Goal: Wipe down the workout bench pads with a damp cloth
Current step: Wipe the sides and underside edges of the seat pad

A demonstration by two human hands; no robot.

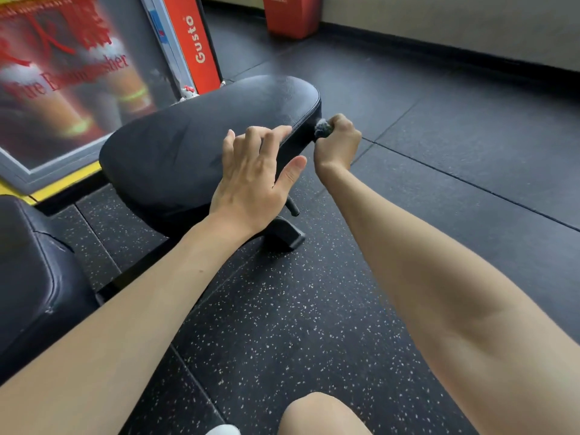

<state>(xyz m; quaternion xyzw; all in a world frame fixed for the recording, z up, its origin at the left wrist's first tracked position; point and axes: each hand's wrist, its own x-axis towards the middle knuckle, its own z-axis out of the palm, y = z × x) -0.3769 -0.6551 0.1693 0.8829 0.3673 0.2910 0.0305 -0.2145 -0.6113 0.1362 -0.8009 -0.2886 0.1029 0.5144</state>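
Note:
A black padded bench seat (194, 133) stands in the middle of the view, its wide end to the right. My left hand (254, 171) rests on the pad's near edge with fingers spread and nothing in it. My right hand (337, 142) is fisted around a balled grey cloth (323, 128), pressing it against the side edge of the pad near its right corner. A second black pad (34, 277), the backrest, lies at the lower left, partly cut off.
The bench's black foot (287, 235) sits on speckled rubber floor tiles (298, 324). A glass-fronted fire extinguisher cabinet (62, 89) stands behind the bench. An orange sign panel (194, 42) and a red box (292, 14) stand farther back. My knee (320, 416) shows at the bottom.

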